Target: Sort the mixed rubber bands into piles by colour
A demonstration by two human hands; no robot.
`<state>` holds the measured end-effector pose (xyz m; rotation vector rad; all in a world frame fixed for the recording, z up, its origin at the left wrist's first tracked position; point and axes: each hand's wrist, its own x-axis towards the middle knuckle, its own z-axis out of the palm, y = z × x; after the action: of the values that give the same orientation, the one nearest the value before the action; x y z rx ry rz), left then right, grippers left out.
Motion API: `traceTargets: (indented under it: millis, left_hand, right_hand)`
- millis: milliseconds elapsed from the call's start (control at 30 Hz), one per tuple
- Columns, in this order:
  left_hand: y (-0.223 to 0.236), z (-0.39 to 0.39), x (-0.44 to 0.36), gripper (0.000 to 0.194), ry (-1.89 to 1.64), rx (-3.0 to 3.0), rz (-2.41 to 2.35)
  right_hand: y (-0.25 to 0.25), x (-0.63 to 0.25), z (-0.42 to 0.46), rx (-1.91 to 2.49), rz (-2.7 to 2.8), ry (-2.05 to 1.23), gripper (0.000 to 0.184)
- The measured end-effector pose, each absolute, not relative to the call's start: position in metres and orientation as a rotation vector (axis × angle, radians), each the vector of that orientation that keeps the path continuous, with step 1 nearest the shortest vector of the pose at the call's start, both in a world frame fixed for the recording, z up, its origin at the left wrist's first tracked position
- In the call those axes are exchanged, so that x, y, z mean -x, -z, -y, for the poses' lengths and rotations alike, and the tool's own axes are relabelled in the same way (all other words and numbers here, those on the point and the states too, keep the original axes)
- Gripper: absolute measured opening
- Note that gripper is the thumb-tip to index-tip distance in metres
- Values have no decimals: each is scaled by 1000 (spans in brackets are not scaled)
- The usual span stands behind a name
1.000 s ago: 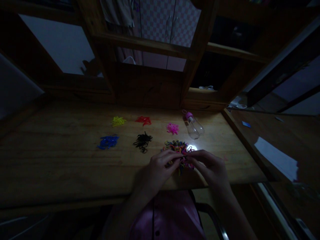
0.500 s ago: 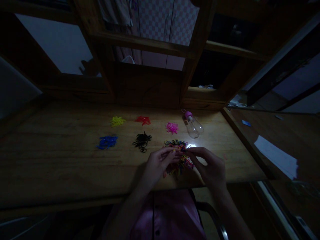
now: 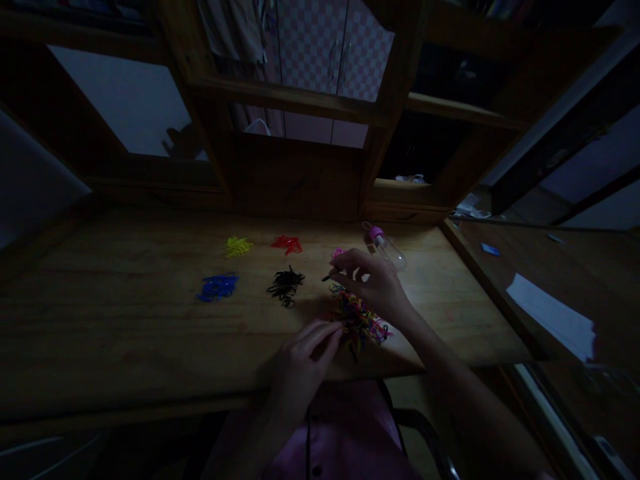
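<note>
Small rubber bands lie on the wooden desk, sorted by colour except for one mixed pile (image 3: 365,323). Above that pile, my right hand (image 3: 373,280) pinches a black rubber band (image 3: 329,275) between thumb and fingertips, pointing left. My left hand (image 3: 305,353) is closed at the near left edge of the mixed pile; its fingertips press together, and what they hold is too small to make out. The black pile (image 3: 287,285) lies left of my right hand. Partly covered by that hand is the pink pile (image 3: 338,253).
Yellow (image 3: 238,246), red (image 3: 287,245) and blue (image 3: 218,287) rubber band piles lie to the left. A clear bottle with a pink cap (image 3: 376,233) rests behind my right hand. Shelving rises at the back. White paper (image 3: 550,317) lies on the surface to the right.
My right hand has left the mixed pile and moved up and left, carrying a black rubber band. My left hand has dropped slightly toward me, and the two hands are now apart.
</note>
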<state>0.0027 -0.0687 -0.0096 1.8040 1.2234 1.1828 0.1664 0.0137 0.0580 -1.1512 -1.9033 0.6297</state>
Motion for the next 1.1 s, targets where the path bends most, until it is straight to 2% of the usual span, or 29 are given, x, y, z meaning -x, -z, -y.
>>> traceTargets:
  millis: [267, 600, 900, 1033, 1100]
  left_hand:
    - [14, 69, 1, 13, -1179, -1812, -1257]
    - [16, 65, 0, 17, -1137, -1651, -1230]
    - [27, 62, 3, 36, -1123, -1311, -1289]
    - [26, 61, 3, 45, -1162, -1259, -1207]
    - [25, 61, 3, 44, -1147, -1250, -1186]
  right_hand:
    - [-40, -105, -72, 883, 2279, -801, 10]
    - [-33, -105, -80, 909, 2285, -792, 8]
    - [-66, -134, -42, 1062, 2102, -684, 18]
    - [-79, -160, -4, 1122, 2305, -847, 20]
    - [-78, -167, 10, 1139, 2348, -884, 28]
